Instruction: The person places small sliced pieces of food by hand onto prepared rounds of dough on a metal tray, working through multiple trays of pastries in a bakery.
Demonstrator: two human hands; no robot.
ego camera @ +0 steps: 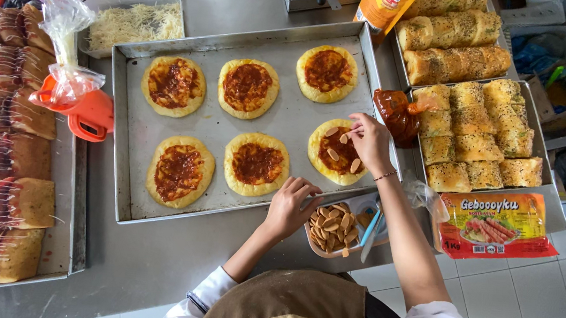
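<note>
Topping a sauced round with sausage slices

Right hand (371, 141) pinches a slice over the round (338, 151); left hand (290, 205), fingers curled, picks from the bowl (333, 230). Best spaced evenly.

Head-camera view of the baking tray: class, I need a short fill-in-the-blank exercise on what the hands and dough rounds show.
1. The metal tray holds ___ sauced dough rounds.
2. The right hand places sausage slices on the round in the ___ row.
3. The left hand reaches into a small bowl of sliced ___.
4. The grated cheese lies ___ the tray.

Missing words: six; bottom; sausage; outside
</note>
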